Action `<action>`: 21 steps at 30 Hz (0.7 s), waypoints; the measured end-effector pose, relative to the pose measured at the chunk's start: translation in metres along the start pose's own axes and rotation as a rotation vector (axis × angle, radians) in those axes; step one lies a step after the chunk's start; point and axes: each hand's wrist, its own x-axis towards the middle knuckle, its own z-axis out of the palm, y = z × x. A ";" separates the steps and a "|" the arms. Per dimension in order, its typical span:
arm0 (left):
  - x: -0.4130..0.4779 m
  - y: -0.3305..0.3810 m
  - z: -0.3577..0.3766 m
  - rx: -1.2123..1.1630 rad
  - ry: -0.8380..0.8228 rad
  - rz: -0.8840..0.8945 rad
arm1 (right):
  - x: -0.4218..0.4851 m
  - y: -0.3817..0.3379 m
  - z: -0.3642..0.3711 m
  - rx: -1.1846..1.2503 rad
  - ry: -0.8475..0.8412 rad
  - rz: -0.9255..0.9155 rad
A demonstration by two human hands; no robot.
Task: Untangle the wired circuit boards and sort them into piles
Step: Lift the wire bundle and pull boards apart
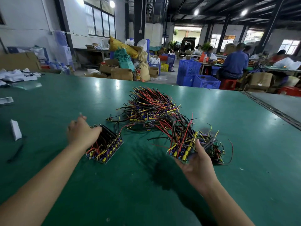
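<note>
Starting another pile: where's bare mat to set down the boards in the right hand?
Bare green mat between the neat stack and the right hand, out to the near edge; also right of the small pile. Crowded: loose wires between stack and tangled heap.

Left hand (82,133) rests against the wire end of a neat row of boards (107,147) lying on the green table (130,185); its fingers are stretched out and blurred. Right hand (197,165), palm up, grips a held bunch of boards (182,150), whose wires trail up into the tangled heap (153,108) at table centre. A small blurred pile (213,147) lies just beside the right hand.
</note>
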 end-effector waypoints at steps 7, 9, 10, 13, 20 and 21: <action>-0.052 0.032 0.028 0.315 0.127 0.298 | 0.001 0.000 -0.003 -0.015 -0.029 0.006; -0.057 0.037 0.035 0.219 0.123 0.262 | 0.002 0.000 -0.004 -0.029 -0.037 -0.003; -0.058 0.038 0.038 0.187 0.102 0.279 | 0.002 0.001 -0.004 -0.038 -0.037 -0.008; -0.060 0.037 0.052 0.159 -0.106 0.401 | 0.003 0.002 -0.003 -0.049 -0.036 -0.020; -0.065 0.036 0.075 0.343 -0.285 0.439 | 0.003 0.004 -0.005 -0.038 -0.143 -0.038; -0.070 0.038 0.077 0.304 -0.188 0.454 | 0.002 0.004 -0.005 -0.044 -0.159 -0.047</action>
